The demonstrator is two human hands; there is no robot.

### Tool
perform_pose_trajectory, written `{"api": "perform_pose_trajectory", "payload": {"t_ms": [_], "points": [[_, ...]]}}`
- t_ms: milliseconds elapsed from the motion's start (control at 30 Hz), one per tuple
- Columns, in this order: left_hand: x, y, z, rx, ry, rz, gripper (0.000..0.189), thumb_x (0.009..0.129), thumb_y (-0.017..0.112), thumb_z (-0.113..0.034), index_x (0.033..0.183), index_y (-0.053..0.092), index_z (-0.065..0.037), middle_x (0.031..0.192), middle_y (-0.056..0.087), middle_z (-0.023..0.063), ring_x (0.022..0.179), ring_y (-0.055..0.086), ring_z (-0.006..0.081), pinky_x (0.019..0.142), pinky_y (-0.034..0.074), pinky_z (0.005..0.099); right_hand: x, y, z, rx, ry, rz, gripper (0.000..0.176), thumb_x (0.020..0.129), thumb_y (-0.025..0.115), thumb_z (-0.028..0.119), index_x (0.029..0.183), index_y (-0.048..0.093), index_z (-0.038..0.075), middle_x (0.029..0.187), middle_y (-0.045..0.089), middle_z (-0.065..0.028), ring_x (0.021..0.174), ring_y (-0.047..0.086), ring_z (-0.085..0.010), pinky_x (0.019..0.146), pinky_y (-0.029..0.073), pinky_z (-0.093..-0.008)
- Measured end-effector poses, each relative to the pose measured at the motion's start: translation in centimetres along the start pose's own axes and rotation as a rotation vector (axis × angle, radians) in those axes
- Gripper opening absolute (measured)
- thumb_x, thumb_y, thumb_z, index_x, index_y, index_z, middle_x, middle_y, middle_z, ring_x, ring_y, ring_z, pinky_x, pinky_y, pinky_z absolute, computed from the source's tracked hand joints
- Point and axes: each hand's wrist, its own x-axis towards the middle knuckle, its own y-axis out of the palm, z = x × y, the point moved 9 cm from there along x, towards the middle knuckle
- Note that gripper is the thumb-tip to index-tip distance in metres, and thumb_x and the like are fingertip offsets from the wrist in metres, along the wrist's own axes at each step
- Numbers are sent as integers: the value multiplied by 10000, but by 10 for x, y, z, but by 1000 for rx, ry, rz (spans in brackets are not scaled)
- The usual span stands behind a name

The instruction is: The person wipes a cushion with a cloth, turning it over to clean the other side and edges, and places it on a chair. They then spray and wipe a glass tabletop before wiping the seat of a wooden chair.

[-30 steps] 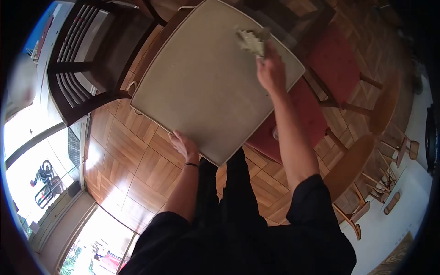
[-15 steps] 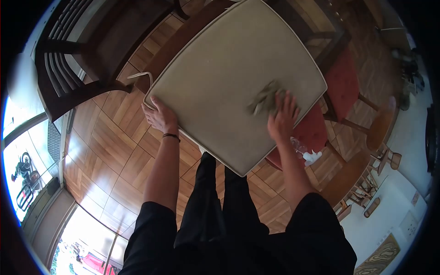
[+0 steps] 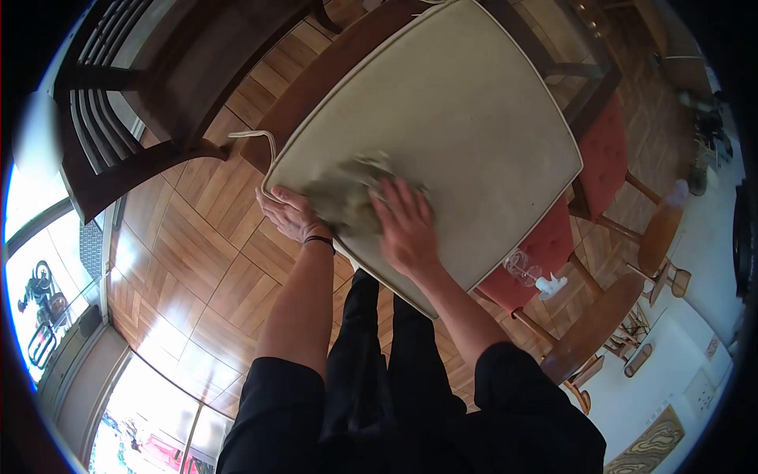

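A beige seat cushion (image 3: 474,118) with piped edges lies across a dark wooden surface, a tie string at its left corner. My left hand (image 3: 290,215) grips the cushion's near left edge, thumb on top. My right hand (image 3: 407,225) presses a crumpled olive-grey cloth (image 3: 351,193) against the cushion's top, close to my left hand. The cloth is blurred by motion, and part of it is under the right fingers.
Dark wooden chair (image 3: 103,130) at upper left. Red cushioned chairs (image 3: 604,170) stand on the right, with a clear spray bottle with a white head (image 3: 550,286) on the nearer red seat. Wooden stools are beyond. Tiled wood-pattern floor (image 3: 205,237) below.
My right hand and the cloth have moved left across the cushion, towards my left hand. The cushion and my left hand appear slightly further right and lower in view.
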Motion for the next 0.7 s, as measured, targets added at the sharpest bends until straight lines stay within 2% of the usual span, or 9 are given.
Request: {"api": "perform_pose_trajectory", "payload": {"t_ms": [33,133,233,300,400,500,533,600,700], "points": [[-4,-1,-3,21,-19,0,730,1028,192,-593,1523,332,-76,1540,389,164,1430,360,358,1137,322,474,-20,3,-22,-75,88,87,613,861,595,101,1463,480,104,1569,387,-138,1490,294,-343,1168,266,-583],[-6,1,-4,40,-26,8,746,1027,165,-594,1514,342,-57,1535,391,179,1434,351,362,1151,310,456,-41,-35,-109,-206,342,-33,698,913,585,182,1555,326,94,1602,310,-182,1507,236,-381,1185,211,-593],[-3,10,9,24,-59,-12,775,1023,149,-605,1501,350,-28,1533,381,197,1436,342,368,1168,293,443,20,-68,-207,-254,604,-249,725,968,534,336,1588,246,94,1607,282,-217,1515,194,-401,1183,179,-613],[0,16,20,44,-75,-22,816,1018,126,-620,1518,312,-3,1556,347,212,1452,317,371,1185,273,439,87,-86,-240,-325,622,-401,715,966,520,396,1583,274,129,1588,319,-217,1505,215,-400,1166,208,-615],[-4,16,19,62,-150,9,868,1005,88,-647,1549,248,10,1592,296,223,1479,280,363,1207,243,428,193,-102,-201,-300,431,-458,613,949,534,372,1515,411,171,1514,428,-210,1451,318,-392,1133,266,-595],[-3,16,21,123,-192,16,898,996,78,-664,1558,214,22,1613,255,222,1491,262,356,1219,226,424,233,-82,-100,-180,96,-388,537,886,603,300,1397,550,145,1469,485,-174,1420,371,-360,1110,309,-567],[-6,15,14,134,-199,32,908,994,77,-668,1565,183,30,1627,225,220,1501,244,350,1225,218,426,223,-69,-69,-122,-36,-378,525,867,629,264,1371,562,129,1465,491,-154,1415,376,-344,1094,334,-555],[-6,16,17,143,-185,30,900,997,79,-663,1567,183,26,1629,222,217,1503,240,348,1226,216,429,171,-48,-27,82,-105,-281,552,835,653,231,1371,569,133,1530,439,-122,1464,325,-310,1168,261,-553],[-6,15,13,143,-178,36,906,998,77,-659,1562,178,44,1628,208,235,1505,228,360,1233,203,433,88,-29,-29,152,-5,-47,592,804,687,191,1379,570,116,1586,368,-119,1490,298,-316,1193,235,-558]]}}
